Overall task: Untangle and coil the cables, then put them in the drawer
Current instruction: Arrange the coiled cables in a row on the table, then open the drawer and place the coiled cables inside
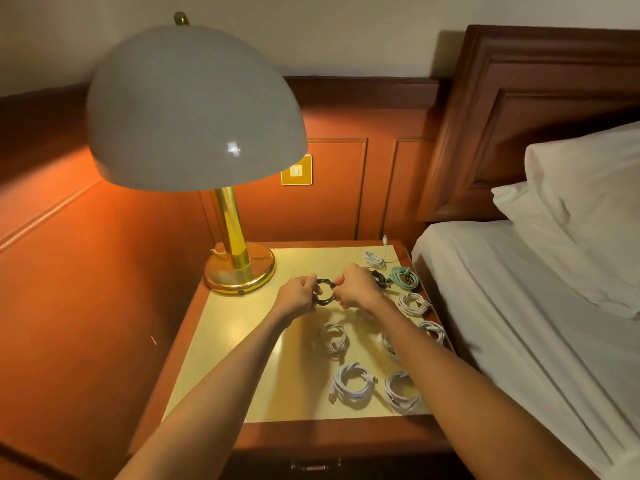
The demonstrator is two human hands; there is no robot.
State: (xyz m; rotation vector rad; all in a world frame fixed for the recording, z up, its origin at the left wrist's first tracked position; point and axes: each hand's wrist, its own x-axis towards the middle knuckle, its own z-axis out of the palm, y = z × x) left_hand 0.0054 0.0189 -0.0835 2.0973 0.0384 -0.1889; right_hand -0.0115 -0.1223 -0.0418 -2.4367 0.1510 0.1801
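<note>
A coiled black cable (325,292) is held above the nightstand top (242,341) between both hands. My left hand (297,295) grips its left side and my right hand (356,287) pinches its right side. Several white coiled cables lie on the top: one (333,338) in the middle, two at the front (352,382) (401,391), others along the right edge (412,303) (433,330) and one at the back (374,259). A teal coil (404,277) and another black cable (380,279) lie behind my right hand. The drawer front with its handle (313,466) shows below.
A brass lamp (239,268) with a large white dome shade (194,112) stands on the back left of the nightstand. A bed with white sheets (519,306) and a pillow (588,202) lies close on the right. Wood panelling with a wall switch (296,170) is behind.
</note>
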